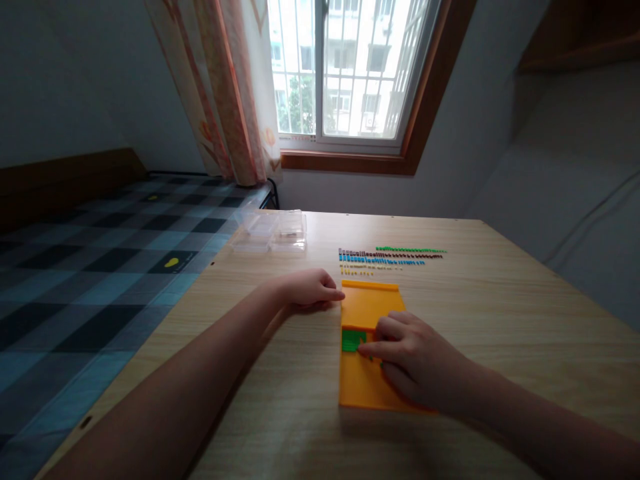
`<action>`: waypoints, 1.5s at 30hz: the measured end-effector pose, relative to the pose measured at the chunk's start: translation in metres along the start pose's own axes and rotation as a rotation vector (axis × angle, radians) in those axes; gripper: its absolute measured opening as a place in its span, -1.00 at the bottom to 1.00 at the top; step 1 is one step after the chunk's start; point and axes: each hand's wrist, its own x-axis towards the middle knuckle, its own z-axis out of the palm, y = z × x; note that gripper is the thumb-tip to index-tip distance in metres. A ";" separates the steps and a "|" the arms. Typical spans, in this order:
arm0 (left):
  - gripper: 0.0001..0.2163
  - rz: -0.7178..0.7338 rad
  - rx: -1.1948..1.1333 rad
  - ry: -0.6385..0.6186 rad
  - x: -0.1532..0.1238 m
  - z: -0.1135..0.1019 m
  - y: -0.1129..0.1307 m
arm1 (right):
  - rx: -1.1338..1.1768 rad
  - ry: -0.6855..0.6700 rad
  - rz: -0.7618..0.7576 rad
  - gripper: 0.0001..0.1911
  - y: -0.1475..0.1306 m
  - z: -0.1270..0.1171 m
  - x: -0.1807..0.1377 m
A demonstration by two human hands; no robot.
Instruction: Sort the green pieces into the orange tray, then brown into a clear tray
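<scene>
On the wooden table lies an orange plastic tray (pixel 370 303) with raised edges and a ridge across its middle. Below that ridge, at its left side, sits a green block of small pieces (pixel 353 341). My right hand (pixel 417 353) reaches over the tray with its fingers apart, one fingertip at the right end of the green block. A few loose green bits show by the fingers, and the hand covers the tray's right part. My left hand (pixel 310 288) rests beside the tray, one finger stretched to touch its upper left edge. The other left fingers are loosely bent.
Beyond the tray lie rows of tiny pieces: green (pixel 410 249), brown (pixel 400 255), blue (pixel 380 260), pale and yellow (pixel 356 272). Clear plastic boxes (pixel 273 230) stand at the back left. A bed with a checked cover (pixel 100 267) borders the table's left edge.
</scene>
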 end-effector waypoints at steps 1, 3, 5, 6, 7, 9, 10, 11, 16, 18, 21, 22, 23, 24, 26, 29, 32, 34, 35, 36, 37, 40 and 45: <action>-0.54 0.000 0.002 -0.001 0.000 0.000 0.000 | 0.000 0.002 0.001 -0.60 0.000 0.000 0.000; -0.54 -0.005 0.003 -0.005 0.000 0.000 0.000 | -0.001 0.008 -0.001 -0.60 0.000 0.000 0.000; -0.54 -0.012 0.003 -0.006 0.000 0.000 0.000 | -0.002 0.014 -0.008 -0.60 0.000 0.001 0.000; -0.54 -0.014 0.003 -0.005 0.000 0.000 0.000 | -0.003 0.015 -0.012 -0.60 0.000 0.001 0.000; -0.55 -0.016 0.002 -0.002 0.000 0.000 0.001 | -0.004 0.018 -0.016 -0.60 0.001 0.002 0.000; -0.57 -0.014 0.002 0.003 0.000 0.000 0.001 | -0.008 0.023 -0.022 -0.61 0.001 0.002 0.001; -0.57 -0.013 0.000 0.003 0.000 0.000 0.002 | -0.010 0.025 -0.024 -0.61 0.001 0.002 0.001; -0.58 -0.014 -0.003 0.002 0.000 0.000 0.002 | -0.012 0.026 -0.025 -0.61 0.001 0.002 0.001; -0.57 -0.014 -0.006 -0.012 0.001 0.000 0.000 | -0.007 0.039 -0.021 -0.61 0.001 0.001 0.001; -0.56 -0.007 -0.009 -0.008 0.001 0.000 -0.001 | -0.003 0.051 -0.019 -0.62 0.002 0.001 0.000; -0.55 0.005 -0.015 -0.002 0.001 0.001 -0.002 | -0.005 0.069 0.002 -0.67 0.003 -0.001 0.000; -0.55 0.009 -0.016 -0.002 0.001 0.001 -0.002 | -0.010 0.072 0.014 -0.68 0.003 -0.002 0.000; -0.55 0.011 -0.017 -0.001 0.001 0.001 -0.003 | -0.015 0.072 0.027 -0.69 0.003 -0.002 0.000; -0.55 0.011 -0.017 -0.002 0.001 0.001 -0.003 | -0.019 0.072 0.036 -0.70 0.004 -0.003 0.000; -0.55 0.009 -0.018 -0.002 0.001 0.001 -0.003 | -0.018 0.072 0.041 -0.69 0.004 -0.004 0.000; -0.54 0.001 -0.022 -0.005 0.001 0.001 -0.003 | -0.007 0.074 0.032 -0.68 0.005 -0.003 -0.001; -0.52 -0.003 -0.026 -0.001 0.001 0.001 -0.003 | -0.006 0.066 0.028 -0.67 0.005 -0.001 -0.002; -0.51 -0.003 -0.022 0.004 0.002 0.001 -0.003 | -0.007 0.055 0.032 -0.67 0.004 0.000 -0.002; -0.51 -0.004 -0.018 0.006 0.002 0.001 -0.003 | -0.002 0.050 0.033 -0.67 0.003 0.001 -0.002; -0.51 -0.004 -0.015 0.007 0.002 0.001 -0.003 | 0.005 0.044 0.034 -0.66 0.002 0.001 -0.002; -0.51 -0.005 -0.012 0.008 0.002 0.001 -0.003 | 0.014 0.040 0.034 -0.65 0.001 0.001 -0.002; -0.51 -0.007 -0.010 0.005 0.002 0.001 -0.002 | 0.030 0.030 0.025 -0.63 -0.001 0.001 0.000; -0.51 0.001 -0.010 0.013 0.000 0.001 0.000 | 0.017 0.021 0.028 -0.65 -0.001 0.002 0.001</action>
